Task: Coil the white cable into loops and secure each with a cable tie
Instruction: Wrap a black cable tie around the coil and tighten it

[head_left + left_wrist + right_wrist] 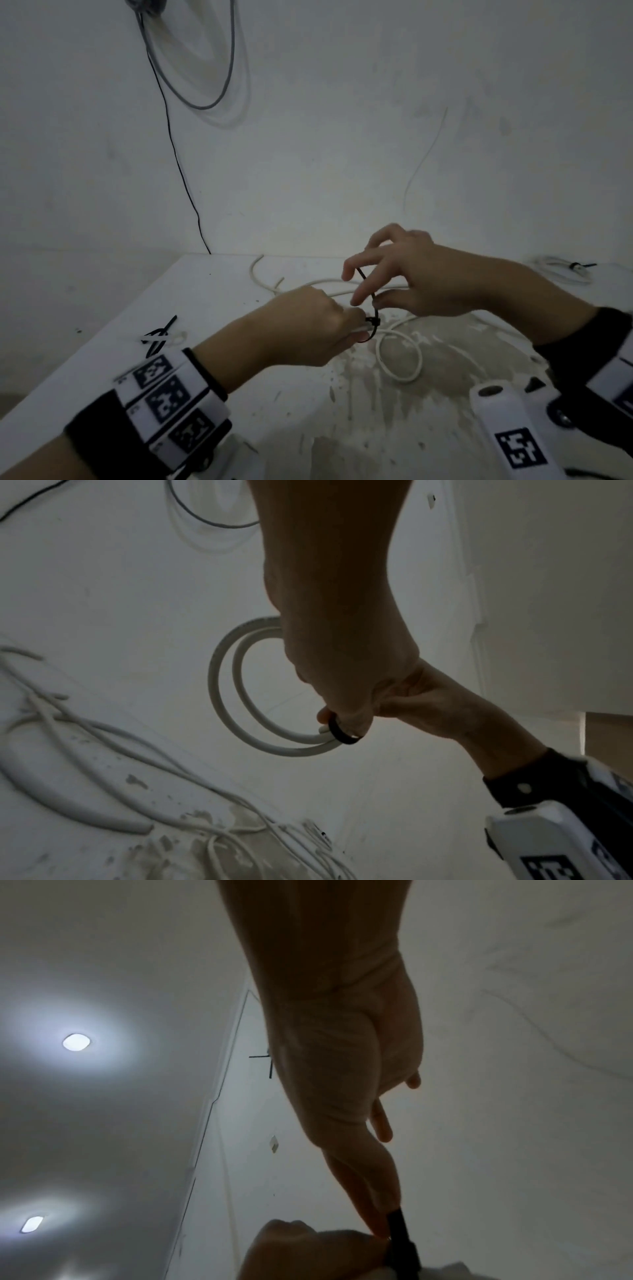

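Observation:
Over the middle of the table my left hand (318,329) grips a small coil of white cable (399,353) where a black cable tie (372,322) wraps it. From the left wrist view the coil (232,696) shows as two loops held in my fingers, with the tie's band (339,733) around them. My right hand (397,277) pinches the tie's free tail (364,282) between thumb and fingers just above the tie's head; the other fingers are spread. In the right wrist view the tail (399,1229) runs down from the fingertips toward the left hand (308,1253).
More white cable (308,284) trails loose across the stained white table (239,394). Spare black ties (161,334) lie at the left. A tied coil (561,270) sits at the far right. Grey and black wires (191,85) hang on the wall behind.

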Available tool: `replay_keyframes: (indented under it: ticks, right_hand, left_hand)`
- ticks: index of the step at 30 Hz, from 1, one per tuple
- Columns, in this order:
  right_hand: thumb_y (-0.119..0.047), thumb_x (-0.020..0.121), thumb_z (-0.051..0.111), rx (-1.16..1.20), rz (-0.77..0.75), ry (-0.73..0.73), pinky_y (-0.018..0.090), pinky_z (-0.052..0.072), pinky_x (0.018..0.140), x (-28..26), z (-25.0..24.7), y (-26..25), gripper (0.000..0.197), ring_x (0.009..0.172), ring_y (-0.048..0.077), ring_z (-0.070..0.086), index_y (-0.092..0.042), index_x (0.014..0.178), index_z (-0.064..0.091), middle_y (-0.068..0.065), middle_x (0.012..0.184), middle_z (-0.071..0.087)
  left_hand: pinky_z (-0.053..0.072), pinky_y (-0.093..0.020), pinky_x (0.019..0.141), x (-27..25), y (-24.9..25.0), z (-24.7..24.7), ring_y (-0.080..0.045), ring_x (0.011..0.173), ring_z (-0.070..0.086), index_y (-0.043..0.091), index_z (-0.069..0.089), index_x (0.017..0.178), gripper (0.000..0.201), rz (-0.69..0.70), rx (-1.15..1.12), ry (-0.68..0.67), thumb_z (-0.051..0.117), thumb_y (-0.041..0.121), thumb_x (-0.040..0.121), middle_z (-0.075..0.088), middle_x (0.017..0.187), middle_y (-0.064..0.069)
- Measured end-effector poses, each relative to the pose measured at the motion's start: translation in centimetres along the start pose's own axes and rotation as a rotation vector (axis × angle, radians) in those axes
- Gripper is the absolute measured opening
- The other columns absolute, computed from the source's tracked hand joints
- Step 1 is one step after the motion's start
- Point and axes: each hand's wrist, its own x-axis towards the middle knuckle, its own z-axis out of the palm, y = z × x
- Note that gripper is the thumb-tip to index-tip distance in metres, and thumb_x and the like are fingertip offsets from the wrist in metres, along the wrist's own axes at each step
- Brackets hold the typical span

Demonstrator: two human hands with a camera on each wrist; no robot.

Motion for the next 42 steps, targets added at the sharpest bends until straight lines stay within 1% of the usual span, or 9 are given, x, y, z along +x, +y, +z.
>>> replay_keyframes:
  ticks: [4, 8, 12, 21, 29, 33, 37, 39, 42]
  right_hand:
    - [-0.036, 0.089, 0.057, -0.302, -0.050, -0.011, 0.040, 0.007, 0.105, 0.4, -0.5, -0.6, 0.020, 0.125, 0.003, 0.019, -0.041, 0.105, 0.068, -0.028, 0.110, 0.055]
    - [-0.025, 0.092, 0.055, -0.248, -0.074, 0.025, 0.023, 0.022, 0.086, 1.0, -0.1, 0.1, 0.024, 0.116, 0.005, 0.039, -0.035, 0.111, 0.068, -0.017, 0.108, 0.064]
    - [-0.017, 0.090, 0.058, -0.115, -0.067, 0.026, 0.026, 0.043, 0.082, 1.5, 0.4, 0.5, 0.021, 0.096, 0.015, 0.056, -0.025, 0.104, 0.073, -0.002, 0.099, 0.071]
    - [-0.016, 0.081, 0.070, 0.065, -0.149, 0.204, 0.008, 0.038, 0.066, 0.4, -0.3, 1.9, 0.008, 0.070, 0.002, 0.058, -0.020, 0.083, 0.077, -0.010, 0.074, 0.070]
    - [-0.020, 0.080, 0.070, 0.138, -0.110, 0.352, 0.007, 0.037, 0.062, 0.5, 0.1, 3.4, 0.006, 0.066, 0.009, 0.058, -0.020, 0.081, 0.076, -0.006, 0.070, 0.070]
    - [-0.023, 0.078, 0.067, 0.159, -0.129, 0.374, 0.005, 0.037, 0.064, 1.1, 1.3, 3.1, 0.012, 0.062, -0.003, 0.052, -0.016, 0.079, 0.076, -0.020, 0.065, 0.059]
    - [-0.021, 0.084, 0.065, 0.146, -0.100, 0.388, 0.010, 0.036, 0.072, 1.5, 2.0, 3.0, 0.010, 0.071, -0.002, 0.050, -0.019, 0.086, 0.075, -0.011, 0.074, 0.065]
    - [-0.019, 0.086, 0.063, 0.209, -0.059, 0.268, 0.022, 0.041, 0.084, 1.1, 1.7, 2.8, 0.013, 0.087, -0.003, 0.055, -0.025, 0.091, 0.073, -0.013, 0.085, 0.067]
    - [-0.018, 0.082, 0.054, 0.557, -0.014, 0.047, 0.021, 0.041, 0.083, 0.4, 1.4, 1.6, 0.018, 0.082, 0.003, 0.060, -0.015, 0.085, 0.071, -0.011, 0.080, 0.068]
  left_hand:
    - [0.040, -0.022, 0.040, 0.0, -1.2, -0.4, -0.020, 0.038, 0.052, 0.009, 0.063, 0.096, 0.047, -0.036, 0.023, -0.012, 0.025, 0.037, 0.091, 0.063, 0.058, -0.006]
    - [0.039, -0.028, 0.051, 0.2, -1.4, -0.9, -0.023, 0.049, 0.051, 0.012, 0.055, 0.113, 0.050, -0.120, 0.127, -0.098, 0.019, 0.043, 0.097, 0.059, 0.065, -0.005]
    - [0.035, -0.026, 0.052, 0.6, -0.8, -1.2, -0.015, 0.046, 0.038, 0.016, 0.041, 0.129, 0.039, -0.185, 0.145, -0.216, 0.024, 0.035, 0.100, 0.047, 0.067, -0.002]
    - [0.021, -0.018, 0.037, 0.2, -0.2, -1.7, -0.007, 0.034, 0.021, 0.005, 0.059, 0.095, 0.040, -0.081, -0.036, 0.018, 0.031, 0.034, 0.093, 0.040, 0.048, 0.003]
    - [0.013, -0.013, 0.038, 0.5, 0.4, -2.2, -0.002, 0.033, 0.016, 0.006, 0.055, 0.077, 0.037, -0.055, -0.049, 0.039, 0.032, 0.031, 0.093, 0.032, 0.047, 0.007]
    - [0.012, -0.012, 0.039, 0.0, 0.5, -1.8, -0.005, 0.034, 0.017, 0.006, 0.055, 0.075, 0.037, -0.066, -0.051, 0.026, 0.033, 0.030, 0.093, 0.032, 0.048, 0.007]
    - [0.025, -0.018, 0.043, -0.5, -0.2, -1.2, -0.010, 0.039, 0.029, 0.015, 0.067, 0.077, 0.034, -0.269, -0.526, 0.124, 0.044, 0.034, 0.092, 0.038, 0.047, 0.002]
    - [0.025, -0.022, 0.041, -0.9, -0.3, -1.5, -0.010, 0.039, 0.027, 0.033, 0.070, 0.069, 0.027, -0.357, -0.885, 0.191, 0.051, 0.035, 0.088, 0.035, 0.044, 0.007]
    - [0.023, -0.013, 0.038, -0.9, -0.5, -1.9, -0.005, 0.034, 0.023, 0.026, 0.057, 0.049, 0.033, -0.355, -1.367, 0.174, 0.054, 0.027, 0.082, 0.031, 0.043, 0.011]
